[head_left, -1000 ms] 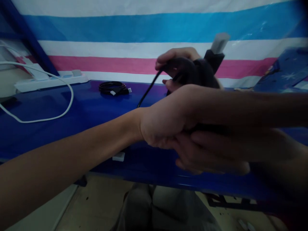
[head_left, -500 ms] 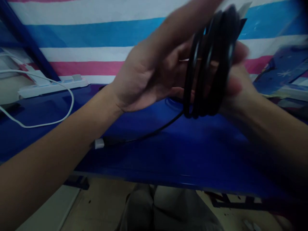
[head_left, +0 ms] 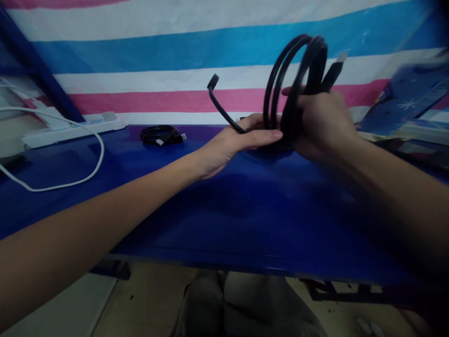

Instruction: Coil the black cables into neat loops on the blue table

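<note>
The black cable [head_left: 276, 84], its loops upright, is pinched by the left hand's [head_left: 242, 140] closed fingers and gripped by the right hand's [head_left: 324, 119] curled ones.

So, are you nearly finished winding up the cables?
One black coil already lies looped on the blue table. The second cable is in the left hand and right hand, mostly in loops. Probably left: tucking in its loose end, which sticks out, and putting it down.
</note>
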